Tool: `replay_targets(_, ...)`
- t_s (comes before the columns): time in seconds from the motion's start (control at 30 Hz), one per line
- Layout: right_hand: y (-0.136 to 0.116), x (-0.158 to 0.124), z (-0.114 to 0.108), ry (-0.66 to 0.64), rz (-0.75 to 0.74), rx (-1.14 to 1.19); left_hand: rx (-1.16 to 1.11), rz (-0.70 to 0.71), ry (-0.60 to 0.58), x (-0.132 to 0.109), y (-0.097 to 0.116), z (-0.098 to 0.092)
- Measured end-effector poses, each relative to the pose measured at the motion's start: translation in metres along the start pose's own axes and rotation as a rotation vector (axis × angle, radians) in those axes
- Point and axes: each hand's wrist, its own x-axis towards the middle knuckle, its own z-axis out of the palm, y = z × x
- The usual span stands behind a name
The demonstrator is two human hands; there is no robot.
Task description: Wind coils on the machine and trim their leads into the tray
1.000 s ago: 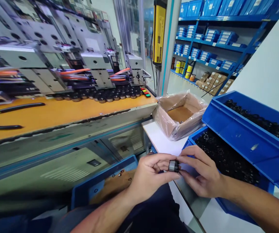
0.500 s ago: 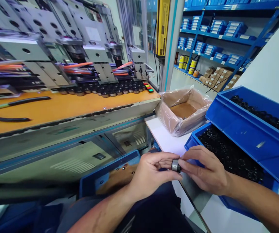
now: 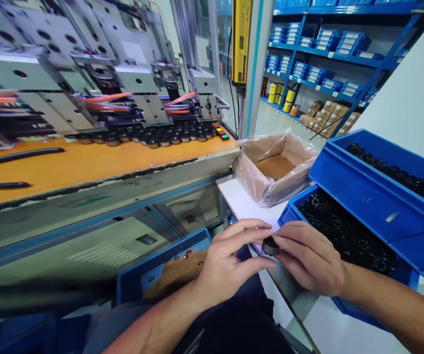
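My left hand point(image 3: 227, 260) and my right hand point(image 3: 308, 255) meet low in the middle of the view, over my lap. Between their fingertips sits a small dark round part point(image 3: 270, 246). The right hand's thumb and fingers pinch it. The left hand's fingers curl toward it and touch its left side. A blue bin point(image 3: 289, 214) full of small black ring-shaped parts point(image 3: 345, 236) lies just right of my hands. A second blue bin point(image 3: 359, 189) of the same black parts is stacked above and behind it.
An orange-topped machine bench point(image 3: 86, 167) with a row of black round parts point(image 3: 160, 135) and grey tooling stands at left. A plastic-lined cardboard box point(image 3: 274, 167) sits on a white table point(image 3: 245, 206). A low blue tray point(image 3: 160, 275) is under my left hand. Blue shelving point(image 3: 318, 73) stands behind.
The small part has turned between my fingers, from showing a shiny grey side to showing a dark face. The left hand's fingers have loosened and spread a little. The view shifted slightly.
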Motion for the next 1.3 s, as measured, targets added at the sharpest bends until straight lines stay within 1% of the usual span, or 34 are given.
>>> replay_targets(0.07,-0.001,0.001,0.001,-0.005,0.045,0.066,0.184,0.16,-0.05,0.005,0.001,-0.009)
replay_targets(0.1,-0.002,0.001,0.001,-0.019,0.059,0.094,0.245,0.21,-0.066,0.006,0.002,-0.011)
replay_targets(0.17,-0.003,0.002,0.0,-0.046,0.079,0.129,0.298,0.265,-0.068,0.006,0.003,-0.013)
replay_targets(0.23,-0.003,0.003,0.0,-0.052,0.09,0.138,0.28,0.258,-0.025,0.002,0.002,-0.009)
replay_targets(0.3,-0.004,0.004,0.0,-0.035,0.099,0.121,0.17,0.151,0.03,-0.003,-0.002,-0.003)
replay_targets(0.4,-0.003,0.004,0.001,-0.02,0.071,0.062,-0.159,-0.098,0.096,-0.008,-0.009,0.008)
replay_targets(0.47,-0.002,0.004,0.003,-0.011,0.036,0.035,-0.382,-0.254,0.11,-0.008,-0.012,0.013)
replay_targets(0.53,-0.001,0.003,0.004,0.009,0.04,0.022,-0.549,-0.417,0.081,-0.007,-0.014,0.017)
replay_targets(0.6,0.0,0.003,0.004,0.031,0.08,0.018,-0.683,-0.557,0.035,-0.007,-0.016,0.018)
replay_targets(0.67,0.0,0.003,0.003,0.037,0.107,0.029,-0.77,-0.617,0.014,-0.008,-0.017,0.017)
replay_targets(0.7,0.001,0.003,0.002,0.033,0.11,0.039,-0.772,-0.62,0.01,-0.01,-0.018,0.015)
replay_targets(0.73,0.001,0.003,0.001,0.028,0.11,0.047,-0.734,-0.601,0.001,-0.011,-0.019,0.013)
replay_targets(0.77,0.001,0.003,0.001,0.023,0.109,0.049,-0.649,-0.562,-0.012,-0.012,-0.019,0.01)
replay_targets(0.8,0.001,0.003,0.001,0.018,0.109,0.048,-0.525,-0.495,-0.032,-0.012,-0.02,0.007)
replay_targets(0.83,0.0,0.004,0.001,0.017,0.108,0.044,-0.379,-0.397,-0.051,-0.011,-0.019,0.003)
replay_targets(0.93,0.0,0.003,0.002,0.021,0.1,0.031,0.025,-0.033,-0.093,-0.005,-0.015,-0.009)
replay_targets(1.0,0.0,0.003,0.004,0.021,0.093,0.025,0.193,0.146,-0.11,-0.001,-0.012,-0.013)
replay_targets(1.03,0.0,0.002,0.006,0.016,0.087,0.026,0.252,0.2,-0.115,0.001,-0.01,-0.014)
replay_targets(1.07,0.0,0.001,0.007,0.009,0.08,0.03,0.294,0.239,-0.118,0.002,-0.01,-0.015)
replay_targets(1.13,-0.001,0.0,0.009,0.004,0.063,0.04,0.323,0.271,-0.112,0.001,-0.01,-0.014)
replay_targets(1.2,-0.001,0.0,0.01,0.009,0.055,0.044,0.306,0.258,-0.094,-0.002,-0.012,-0.013)
replay_targets(1.3,-0.001,0.0,0.011,-0.007,0.09,0.052,0.255,0.205,-0.052,-0.005,-0.017,-0.011)
